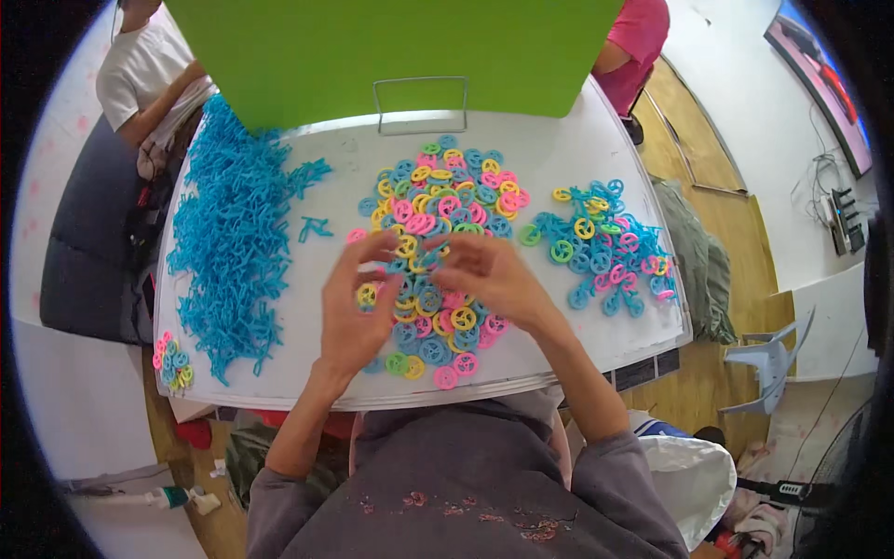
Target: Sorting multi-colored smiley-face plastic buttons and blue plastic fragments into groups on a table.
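Both hands are over a heap of small plastic wheels in blue, pink, yellow and green. My left hand is slightly blurred, its fingers bent and apart from the thumb, with no held thing plainly visible. Opposite it, my right hand has its fingers curled inward around a small blue plastic piece at the fingertips. The wheels behind make that piece's exact shape hard to tell. To the left lies a long pile of blue forked plastic pieces. On the right is a pile of blue pieces with wheels fitted on them.
A green board with a wire stand rises at the back of the white table. More wheels lie at the left corner. Two people sit beyond, one in a white shirt, one in a pink top.
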`<state>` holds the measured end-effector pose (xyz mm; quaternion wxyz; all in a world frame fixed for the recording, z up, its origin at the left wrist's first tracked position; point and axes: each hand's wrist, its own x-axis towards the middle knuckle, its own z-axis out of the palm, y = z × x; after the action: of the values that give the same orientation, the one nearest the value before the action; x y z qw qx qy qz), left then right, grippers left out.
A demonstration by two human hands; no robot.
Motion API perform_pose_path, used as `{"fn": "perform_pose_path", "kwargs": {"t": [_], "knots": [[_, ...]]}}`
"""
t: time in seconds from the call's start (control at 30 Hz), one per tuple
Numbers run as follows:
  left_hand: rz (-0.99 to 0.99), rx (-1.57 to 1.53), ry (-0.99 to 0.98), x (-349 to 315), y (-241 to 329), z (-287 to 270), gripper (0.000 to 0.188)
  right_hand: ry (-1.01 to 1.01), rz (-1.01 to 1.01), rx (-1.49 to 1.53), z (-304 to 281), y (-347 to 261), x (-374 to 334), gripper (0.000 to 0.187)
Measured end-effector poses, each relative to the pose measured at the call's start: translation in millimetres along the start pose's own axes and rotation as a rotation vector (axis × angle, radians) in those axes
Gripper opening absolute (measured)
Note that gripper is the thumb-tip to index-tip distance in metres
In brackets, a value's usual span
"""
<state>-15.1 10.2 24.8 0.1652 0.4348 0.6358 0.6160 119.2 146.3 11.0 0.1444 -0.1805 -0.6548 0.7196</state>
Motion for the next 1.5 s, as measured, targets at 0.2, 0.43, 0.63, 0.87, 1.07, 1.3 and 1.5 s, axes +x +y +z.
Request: {"fn": "perform_pose_path", "kwargs": {"t": [0.2, 0.43, 0.63, 0.87, 1.07, 1.3, 1.5], "knots": [[-0.083, 0.667, 0.067, -42, -15, -54, 0.026, 0.205, -0.042, 0.269, -15, 11, -7, 0.021], [-0.204, 0.511, -0.058, -64, -47, -61, 0.024, 0.275, -0.071, 0.149, 3, 14, -3, 0.021], [-0.19, 0.491, 0.046, -62, -43, -58, 0.02, 0.24, -0.03, 0.248, 21, 9, -3, 0.025], [-0.147, 0.178, 0.062, -50, -28, -48, 0.035, 0.216, -0.036, 0.257, 34, 15, -1, 0.018], [-0.186, -0.062, 0.064, -39, -10, -23, 0.028, 0.28, -0.077, 0.173, 49, 23, 2, 0.011], [-0.203, -0.29, 0.084, -36, -18, -15, 0.016, 0.317, -0.071, 0.117, 57, 16, -3, 0.014], [-0.25, -0.287, 0.078, -33, -17, -14, 0.016, 0.316, -0.081, 0.022, 61, 18, -3, 0.011]]}}
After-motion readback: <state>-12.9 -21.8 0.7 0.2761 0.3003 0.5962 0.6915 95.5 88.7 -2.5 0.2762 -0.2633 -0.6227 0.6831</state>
